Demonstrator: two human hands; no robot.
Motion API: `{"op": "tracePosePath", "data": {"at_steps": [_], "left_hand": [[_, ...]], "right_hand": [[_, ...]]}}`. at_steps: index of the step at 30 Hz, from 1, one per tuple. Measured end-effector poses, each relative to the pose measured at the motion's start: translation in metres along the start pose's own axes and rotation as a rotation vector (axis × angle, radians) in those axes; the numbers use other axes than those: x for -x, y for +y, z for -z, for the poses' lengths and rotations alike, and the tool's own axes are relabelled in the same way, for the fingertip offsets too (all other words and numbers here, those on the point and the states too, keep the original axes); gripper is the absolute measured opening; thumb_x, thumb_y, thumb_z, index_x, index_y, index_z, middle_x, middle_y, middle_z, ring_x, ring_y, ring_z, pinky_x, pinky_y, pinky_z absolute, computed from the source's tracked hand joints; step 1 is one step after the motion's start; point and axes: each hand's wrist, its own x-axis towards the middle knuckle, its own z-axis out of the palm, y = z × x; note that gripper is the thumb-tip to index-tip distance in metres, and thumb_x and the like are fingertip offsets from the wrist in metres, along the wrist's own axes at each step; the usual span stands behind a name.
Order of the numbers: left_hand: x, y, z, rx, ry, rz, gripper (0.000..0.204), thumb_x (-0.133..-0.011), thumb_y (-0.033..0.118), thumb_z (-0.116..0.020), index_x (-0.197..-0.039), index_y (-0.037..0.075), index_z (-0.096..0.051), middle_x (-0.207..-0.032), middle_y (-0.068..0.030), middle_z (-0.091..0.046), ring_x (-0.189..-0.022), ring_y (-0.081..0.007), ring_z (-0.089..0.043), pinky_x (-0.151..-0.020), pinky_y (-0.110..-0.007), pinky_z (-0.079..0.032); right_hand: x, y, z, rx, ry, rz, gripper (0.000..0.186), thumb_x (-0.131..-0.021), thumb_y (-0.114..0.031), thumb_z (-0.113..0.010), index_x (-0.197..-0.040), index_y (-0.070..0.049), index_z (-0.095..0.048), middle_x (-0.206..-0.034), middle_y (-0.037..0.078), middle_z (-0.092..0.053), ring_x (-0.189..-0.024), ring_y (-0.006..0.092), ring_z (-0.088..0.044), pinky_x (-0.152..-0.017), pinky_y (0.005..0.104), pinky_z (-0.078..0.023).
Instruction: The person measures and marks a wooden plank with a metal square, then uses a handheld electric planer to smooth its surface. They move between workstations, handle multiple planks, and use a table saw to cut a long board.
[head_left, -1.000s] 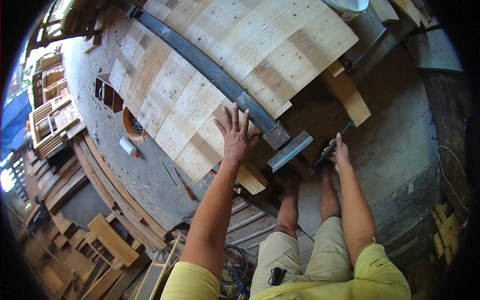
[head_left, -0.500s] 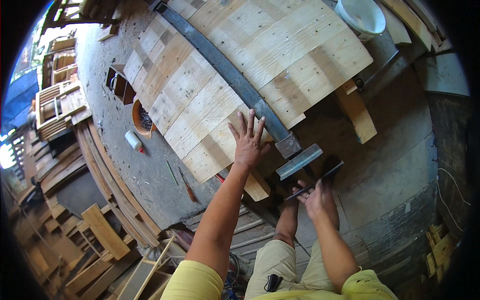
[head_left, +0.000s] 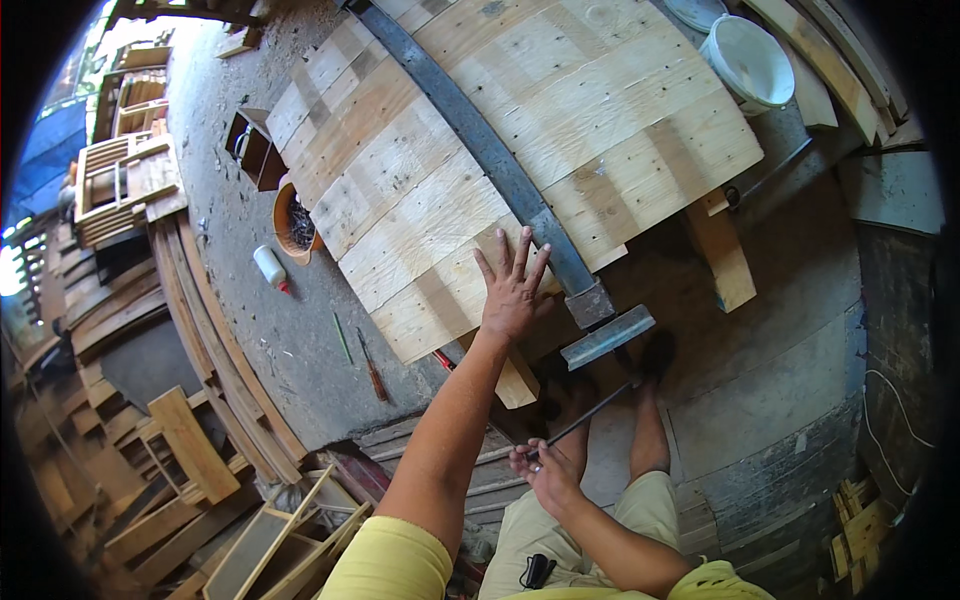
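Note:
A long steel bar clamp (head_left: 470, 130) lies across a wooden panel (head_left: 620, 130) pieced together from pale boards. My left hand (head_left: 513, 300) rests flat with fingers spread on the panel's near edge, its fingertips by the clamp bar. Beyond the edge is the clamp's screw end, with a block (head_left: 590, 303) and a grey metal crosspiece (head_left: 608, 337). A thin dark clamp handle (head_left: 597, 410) slants below the crosspiece. My right hand (head_left: 548, 480) has its fingers closed about the near left end of this rod. The screw itself is mostly hidden.
Wooden legs (head_left: 722, 262) hold up the panel. To the left on the concrete are an orange bowl of nails (head_left: 283, 235), a white glue bottle (head_left: 269, 267), a screwdriver (head_left: 373, 372) and a wooden box (head_left: 262, 150). Stacked lumber (head_left: 195, 440) fills the far left. White buckets (head_left: 750, 65) stand upper right.
My right hand has moved from the rod's middle to its near left end and closed there. The view has shifted slightly; my left hand stays spread on the panel.

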Motion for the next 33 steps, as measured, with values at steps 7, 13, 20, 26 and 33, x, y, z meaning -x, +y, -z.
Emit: {"op": "tracePosePath", "data": {"at_steps": [7, 13, 20, 26, 33], "left_hand": [[-0.002, -0.001, 0.003, 0.002, -0.047, 0.013, 0.093, -0.072, 0.047, -0.074, -0.151, 0.023, -0.030, -0.163, -0.0110, -0.006, -0.147, -0.0450, 0.002, -0.107, -0.076, 0.001], [0.000, -0.001, 0.004, 0.004, -0.023, 0.009, 0.092, -0.072, 0.049, -0.074, -0.150, 0.024, -0.032, -0.163, -0.0104, -0.007, -0.147, -0.0447, 0.003, -0.107, -0.076, 0.002], [0.001, 0.000, 0.007, 0.039, -0.030, 0.006, 0.091, -0.072, 0.042, -0.074, -0.149, 0.019, -0.033, -0.162, -0.0147, -0.007, -0.147, -0.0442, 0.004, -0.109, -0.073, 0.005], [-0.002, 0.002, 0.006, 0.023, -0.043, 0.005, 0.090, -0.073, 0.043, -0.073, -0.150, 0.019, -0.033, -0.162, -0.0151, -0.006, -0.147, -0.0443, 0.004, -0.109, -0.073, 0.004], [0.000, -0.001, 0.004, 0.004, -0.043, 0.017, 0.092, -0.073, 0.045, -0.074, -0.151, 0.019, -0.031, -0.162, -0.0149, -0.005, -0.147, -0.0444, 0.005, -0.109, -0.073, 0.004]], "right_hand": [[0.088, -0.103, -0.002, -0.218, -0.041, -0.208, 0.042, -0.087, -0.030, -0.047, -0.111, 0.004, -0.059, -0.105, 0.020, -0.065, -0.101, 0.0378, -0.062, -0.096, 0.0498, -0.047], [0.114, -0.203, -0.009, 0.151, 0.024, 0.352, 0.032, -0.091, -0.023, -0.058, -0.108, 0.004, -0.062, -0.099, 0.019, -0.066, -0.088, 0.0266, -0.064, -0.088, 0.0415, -0.050], [0.026, -0.279, 0.078, 0.618, 0.273, 0.801, 0.040, -0.099, -0.040, -0.054, -0.097, 0.000, -0.060, -0.083, 0.009, -0.064, -0.072, 0.0189, -0.064, -0.074, 0.0348, -0.055], [-0.068, -0.337, 0.096, 0.613, 0.475, 0.576, 0.038, -0.095, -0.043, -0.060, -0.100, -0.005, -0.059, -0.083, 0.007, -0.063, -0.068, 0.0166, -0.064, -0.062, 0.0315, -0.056], [-0.098, -0.321, 0.106, 0.548, 0.392, 0.494, 0.037, -0.097, -0.046, -0.054, -0.097, -0.009, -0.056, -0.083, 0.006, -0.063, -0.071, 0.0190, -0.065, -0.067, 0.0361, -0.057]]}}
